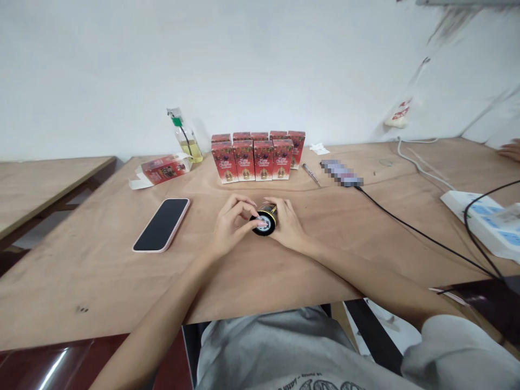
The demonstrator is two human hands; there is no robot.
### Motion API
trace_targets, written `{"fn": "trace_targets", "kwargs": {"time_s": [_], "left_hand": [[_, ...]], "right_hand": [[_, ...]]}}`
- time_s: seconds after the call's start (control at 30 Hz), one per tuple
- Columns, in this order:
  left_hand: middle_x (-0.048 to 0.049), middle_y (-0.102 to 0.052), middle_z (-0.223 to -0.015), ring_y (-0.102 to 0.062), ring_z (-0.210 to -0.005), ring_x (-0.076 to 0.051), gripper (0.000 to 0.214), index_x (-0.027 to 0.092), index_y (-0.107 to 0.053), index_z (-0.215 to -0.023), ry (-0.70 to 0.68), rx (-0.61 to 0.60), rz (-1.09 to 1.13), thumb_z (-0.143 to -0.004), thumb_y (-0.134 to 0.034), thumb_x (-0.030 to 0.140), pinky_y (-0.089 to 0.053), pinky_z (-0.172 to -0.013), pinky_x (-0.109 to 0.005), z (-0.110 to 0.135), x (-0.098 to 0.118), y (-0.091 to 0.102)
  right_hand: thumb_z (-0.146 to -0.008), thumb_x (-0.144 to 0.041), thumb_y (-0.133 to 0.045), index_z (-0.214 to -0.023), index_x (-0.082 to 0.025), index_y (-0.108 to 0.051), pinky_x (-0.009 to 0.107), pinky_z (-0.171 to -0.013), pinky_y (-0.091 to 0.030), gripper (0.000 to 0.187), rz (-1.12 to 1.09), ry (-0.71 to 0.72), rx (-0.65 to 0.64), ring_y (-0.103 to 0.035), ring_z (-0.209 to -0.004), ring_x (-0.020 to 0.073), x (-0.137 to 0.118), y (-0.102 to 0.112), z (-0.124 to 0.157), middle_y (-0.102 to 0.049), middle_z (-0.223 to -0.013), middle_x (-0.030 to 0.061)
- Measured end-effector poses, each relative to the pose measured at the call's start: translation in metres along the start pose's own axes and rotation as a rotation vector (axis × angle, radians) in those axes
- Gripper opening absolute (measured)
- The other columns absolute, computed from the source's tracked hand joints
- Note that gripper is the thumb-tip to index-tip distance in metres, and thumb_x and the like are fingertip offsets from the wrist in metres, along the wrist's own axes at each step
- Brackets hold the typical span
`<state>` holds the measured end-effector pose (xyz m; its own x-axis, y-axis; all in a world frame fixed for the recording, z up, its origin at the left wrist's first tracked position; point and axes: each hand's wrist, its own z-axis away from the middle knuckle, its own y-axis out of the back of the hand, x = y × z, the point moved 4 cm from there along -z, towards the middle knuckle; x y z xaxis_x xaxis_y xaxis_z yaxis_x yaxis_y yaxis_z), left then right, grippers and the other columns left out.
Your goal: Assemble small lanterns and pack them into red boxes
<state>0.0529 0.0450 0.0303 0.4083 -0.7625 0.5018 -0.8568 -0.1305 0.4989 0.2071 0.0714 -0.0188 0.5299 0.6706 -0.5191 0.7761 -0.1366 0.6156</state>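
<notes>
A small black cylinder with a gold rim (268,215) lies on its side on the table, its round base facing me. In the base is a pale recessed centre. My right hand (286,221) wraps around its right side and holds it. My left hand (234,221) has thumb and forefinger pinched at the middle of the base. What those fingertips hold, if anything, is too small to make out. Beyond both hands stand several red printed boxes (263,160) in two rows.
A phone in a pink case (161,225) lies left. Behind it are an opened red box (167,169) and a pump bottle (187,142). A screwdriver (311,174), a cabled phone (340,172) and a white power strip (479,219) lie right. Another person's hand (511,149) rests far right.
</notes>
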Motion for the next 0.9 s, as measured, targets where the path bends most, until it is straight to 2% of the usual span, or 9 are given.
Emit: {"fn": "trace_targets", "kwargs": {"time_s": [0.27, 0.5, 0.67, 0.77, 0.9], "left_hand": [[-0.005, -0.056, -0.092, -0.056, -0.084, -0.014, 0.022, 0.017, -0.06, -0.079, 0.04, -0.027, 0.006, -0.079, -0.068, 0.038, -0.051, -0.067, -0.025, 0.0002, -0.0003, -0.0031], [-0.0047, -0.056, -0.092, -0.056, -0.085, -0.013, 0.02, 0.016, -0.058, -0.078, 0.018, -0.04, 0.006, -0.08, -0.067, 0.034, -0.049, -0.068, -0.023, 0.0025, -0.0021, -0.0057], [-0.0038, -0.06, -0.089, -0.059, -0.078, -0.013, 0.031, 0.016, -0.056, -0.088, 0.114, -0.03, 0.099, -0.073, -0.074, 0.036, -0.049, -0.064, -0.023, 0.0036, -0.006, -0.0075], [-0.0042, -0.064, -0.091, -0.059, -0.074, -0.012, 0.034, 0.017, -0.06, -0.097, 0.153, -0.094, 0.099, -0.073, -0.074, 0.036, -0.047, -0.06, -0.022, 0.0029, -0.0077, -0.0081], [-0.0053, -0.064, -0.094, -0.059, -0.074, -0.012, 0.031, 0.019, -0.067, -0.1, 0.113, -0.176, 0.108, -0.075, -0.072, 0.037, -0.045, -0.057, -0.021, 0.0007, -0.007, -0.0083]], "right_hand": [[-0.072, -0.036, -0.068, -0.126, -0.021, -0.039, 0.046, -0.085, -0.046, 0.064, 0.025, -0.004, -0.02, -0.048, -0.104, 0.0296, 0.0005, -0.0014, 0.0006, -0.058, -0.115, 0.0123], [-0.069, -0.031, -0.071, -0.121, -0.018, -0.042, 0.046, -0.085, -0.048, 0.061, 0.007, -0.006, -0.009, -0.049, -0.102, 0.0298, -0.0002, 0.0, -0.0008, -0.059, -0.113, 0.0125], [-0.069, -0.029, -0.07, -0.122, -0.019, -0.042, 0.047, -0.085, -0.048, 0.061, 0.011, 0.005, -0.02, -0.049, -0.103, 0.0297, 0.001, -0.0006, 0.0, -0.058, -0.114, 0.0121], [-0.069, -0.028, -0.07, -0.123, -0.021, -0.042, 0.047, -0.085, -0.048, 0.061, 0.018, 0.001, -0.04, -0.049, -0.104, 0.0297, 0.0014, -0.0018, 0.0004, -0.058, -0.115, 0.0117], [-0.067, -0.026, -0.07, -0.122, -0.019, -0.043, 0.046, -0.085, -0.048, 0.062, 0.023, 0.012, -0.046, -0.048, -0.104, 0.0294, 0.0015, -0.0024, 0.0003, -0.058, -0.114, 0.0124]]}}
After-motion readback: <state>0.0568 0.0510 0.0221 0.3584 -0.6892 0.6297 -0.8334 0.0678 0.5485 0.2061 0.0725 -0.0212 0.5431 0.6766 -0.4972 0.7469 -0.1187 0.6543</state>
